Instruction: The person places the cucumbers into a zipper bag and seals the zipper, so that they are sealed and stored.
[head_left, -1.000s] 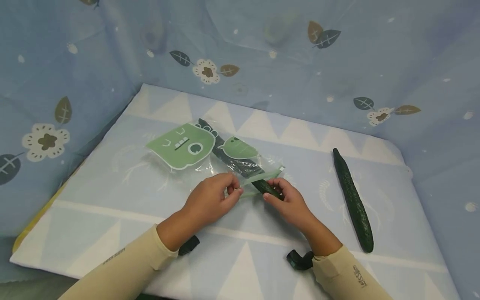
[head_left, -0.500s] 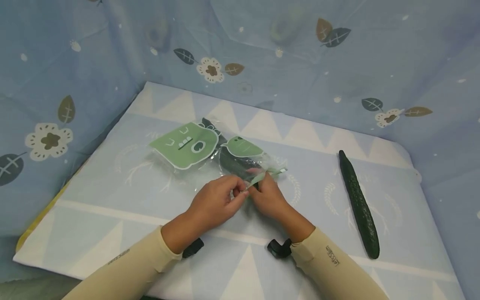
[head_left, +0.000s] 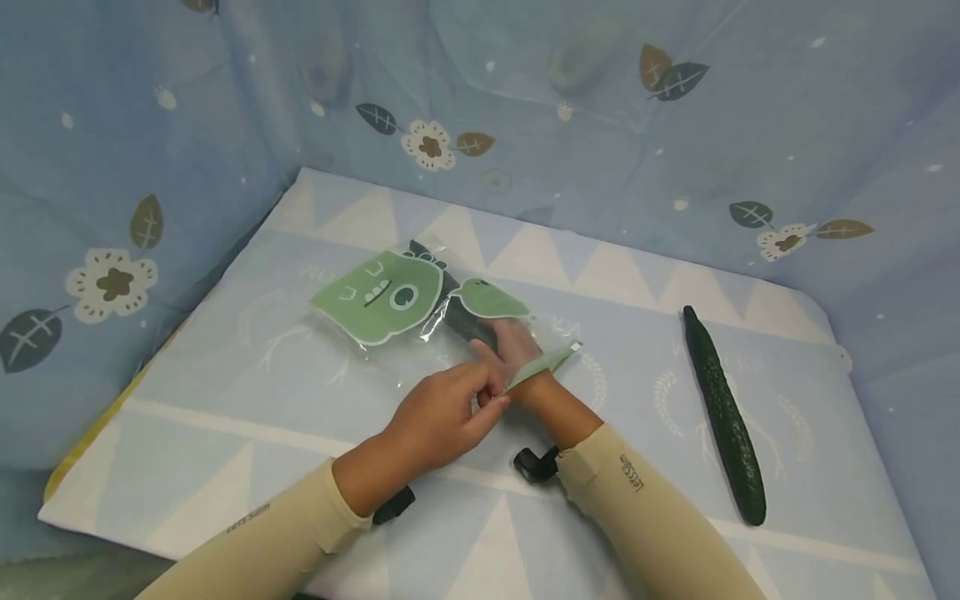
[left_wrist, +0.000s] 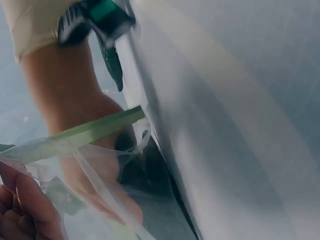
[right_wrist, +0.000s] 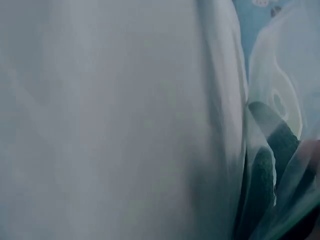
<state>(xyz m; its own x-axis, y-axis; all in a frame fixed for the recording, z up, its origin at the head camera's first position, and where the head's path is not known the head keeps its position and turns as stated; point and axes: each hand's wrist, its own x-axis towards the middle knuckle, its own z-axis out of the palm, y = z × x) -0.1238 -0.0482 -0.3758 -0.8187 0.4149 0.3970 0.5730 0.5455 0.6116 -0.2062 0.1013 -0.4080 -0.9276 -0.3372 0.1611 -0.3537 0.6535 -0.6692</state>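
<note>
A clear zip bag (head_left: 378, 300) printed with a green cartoon face lies mid-table, its green-edged mouth toward me. My left hand (head_left: 446, 412) pinches the near edge of that mouth between thumb and curled fingers. Through the opening my right hand (head_left: 517, 346) reaches in up to the wrist. Its thumb and fingers lie about the near end of a dark green cucumber (head_left: 467, 319) inside. The right wrist view shows dark green shapes behind the film; whether they are one cucumber or two I cannot tell. The bag's green strip (left_wrist: 100, 125) crosses my right wrist in the left wrist view.
Another cucumber (head_left: 723, 417) lies loose on the right side of the table (head_left: 247, 408). Black wrist-camera mounts (head_left: 534, 465) hang under both sleeves. Blue floral cloth (head_left: 517, 108) rises along the back and sides.
My right hand has moved left and forward, from outside the bag's mouth to inside it, pushing the cucumber's protruding end in. The left hand stays at the bag's edge.
</note>
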